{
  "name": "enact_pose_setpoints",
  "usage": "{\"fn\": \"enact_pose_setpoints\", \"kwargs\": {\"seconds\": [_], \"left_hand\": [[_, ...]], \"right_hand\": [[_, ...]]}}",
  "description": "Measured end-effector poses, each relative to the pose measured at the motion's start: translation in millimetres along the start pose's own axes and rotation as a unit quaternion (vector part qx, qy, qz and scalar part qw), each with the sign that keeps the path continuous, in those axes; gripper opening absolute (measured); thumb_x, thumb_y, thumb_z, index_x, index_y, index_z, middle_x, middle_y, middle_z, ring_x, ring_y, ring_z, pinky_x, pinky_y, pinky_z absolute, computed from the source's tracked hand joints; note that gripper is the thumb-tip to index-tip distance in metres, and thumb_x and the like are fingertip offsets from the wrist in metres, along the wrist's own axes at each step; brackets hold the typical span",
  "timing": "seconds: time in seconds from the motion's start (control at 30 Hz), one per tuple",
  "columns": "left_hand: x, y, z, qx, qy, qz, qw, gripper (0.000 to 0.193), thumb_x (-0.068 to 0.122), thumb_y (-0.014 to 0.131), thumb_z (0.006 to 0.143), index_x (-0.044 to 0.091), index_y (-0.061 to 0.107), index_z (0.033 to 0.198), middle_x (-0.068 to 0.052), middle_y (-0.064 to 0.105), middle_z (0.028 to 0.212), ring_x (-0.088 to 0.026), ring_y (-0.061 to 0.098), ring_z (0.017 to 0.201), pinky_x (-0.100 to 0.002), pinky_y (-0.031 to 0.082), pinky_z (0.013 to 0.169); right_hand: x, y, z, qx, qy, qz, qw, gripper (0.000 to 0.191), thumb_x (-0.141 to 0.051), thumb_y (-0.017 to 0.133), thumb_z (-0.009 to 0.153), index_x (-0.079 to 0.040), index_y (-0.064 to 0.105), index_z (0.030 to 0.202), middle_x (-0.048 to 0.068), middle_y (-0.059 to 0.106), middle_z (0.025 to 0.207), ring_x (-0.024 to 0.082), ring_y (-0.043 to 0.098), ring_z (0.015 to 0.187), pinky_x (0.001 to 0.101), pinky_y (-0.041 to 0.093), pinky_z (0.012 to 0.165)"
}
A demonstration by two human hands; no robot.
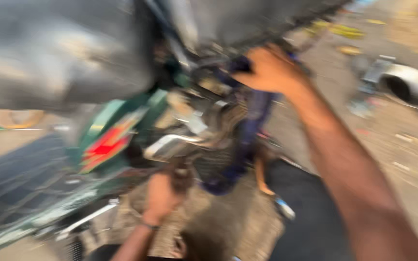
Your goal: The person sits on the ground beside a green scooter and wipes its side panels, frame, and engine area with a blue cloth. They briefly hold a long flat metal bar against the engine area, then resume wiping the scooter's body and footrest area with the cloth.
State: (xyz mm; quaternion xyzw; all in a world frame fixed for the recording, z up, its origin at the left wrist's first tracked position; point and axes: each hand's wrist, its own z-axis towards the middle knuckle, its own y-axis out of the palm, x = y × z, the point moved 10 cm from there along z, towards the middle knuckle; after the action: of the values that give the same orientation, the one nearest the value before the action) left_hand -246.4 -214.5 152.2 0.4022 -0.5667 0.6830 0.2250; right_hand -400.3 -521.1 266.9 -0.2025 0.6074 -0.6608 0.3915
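- Right hand (269, 70) is gripping a dark blue cloth (251, 125) at the far top of a motorcycle engine (204, 130).
- Left hand (163, 195) is closing on a blurred dark part (182, 175) below it; grip unclear.
- Green side panel (117, 130), red label, is sitting left.
- Sandy ground (402, 145), grey metal piece (402, 79) far right.

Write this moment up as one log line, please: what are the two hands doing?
view: blurred | right hand: gripping upper part of motorcycle | left hand: at its engine, grip unclear | ground: dirt, littered

Open ground (412, 159) right of motorcycle (122, 145)
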Motion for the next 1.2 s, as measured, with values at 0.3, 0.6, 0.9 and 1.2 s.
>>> {"fn": "enact_pose_setpoints", "kwargs": {"seconds": [0.3,0.6,0.9,1.2], "left_hand": [[2.5,40.1,17.2,-0.017,0.05,-0.001,0.999,0.047,0.008,0.071,0.082,0.006,0.061,0.128,-0.014,0.076,0.092,-0.023,0.075,0.064,-0.037,0.059,0.058],[3.2,40.4,3.1,-0.022,0.066,0.046,0.997,0.045,0.009,0.073,0.081,0.003,0.062,0.123,-0.01,0.074,0.104,-0.022,0.074,0.066,-0.035,0.059,0.056],[28.9,31.8,-0.8,-0.029,0.075,0.026,0.996,0.03,0.013,0.073,0.082,0.004,0.067,0.11,-0.014,0.07,0.099,-0.026,0.073,0.063,-0.04,0.058,0.061],[30.9,5.7,-20.9,-0.024,0.136,0.084,0.987,0.028,0.022,0.072,0.082,0.008,0.071,0.107,-0.015,0.073,0.103,-0.038,0.071,0.085,-0.046,0.056,0.076]], "right_hand": [[41.5,-1.6,9.3,0.001,0.151,-0.072,0.986,0.043,-0.042,0.069,0.084,-0.004,0.079,0.102,0.02,0.074,0.104,0.04,0.069,0.103,0.0532,0.052,0.092],[17.6,-37.2,-24.2,0.214,-0.041,0.144,0.965,0.039,-0.016,0.07,0.08,-0.008,0.072,0.118,0.017,0.076,0.114,0.036,0.072,0.11,0.0431,0.057,0.095],[-19.1,-52.2,-25.1,0.118,0.022,-0.005,0.993,0.04,-0.03,0.078,0.085,-0.002,0.073,0.111,0.023,0.073,0.107,0.043,0.066,0.104,0.0556,0.046,0.092],[-90.8,-12.0,-4.9,0.042,-0.03,0.076,0.996,0.026,-0.029,0.068,0.095,-0.014,0.076,0.114,0.015,0.076,0.105,0.032,0.071,0.1,0.0453,0.055,0.088]]}}
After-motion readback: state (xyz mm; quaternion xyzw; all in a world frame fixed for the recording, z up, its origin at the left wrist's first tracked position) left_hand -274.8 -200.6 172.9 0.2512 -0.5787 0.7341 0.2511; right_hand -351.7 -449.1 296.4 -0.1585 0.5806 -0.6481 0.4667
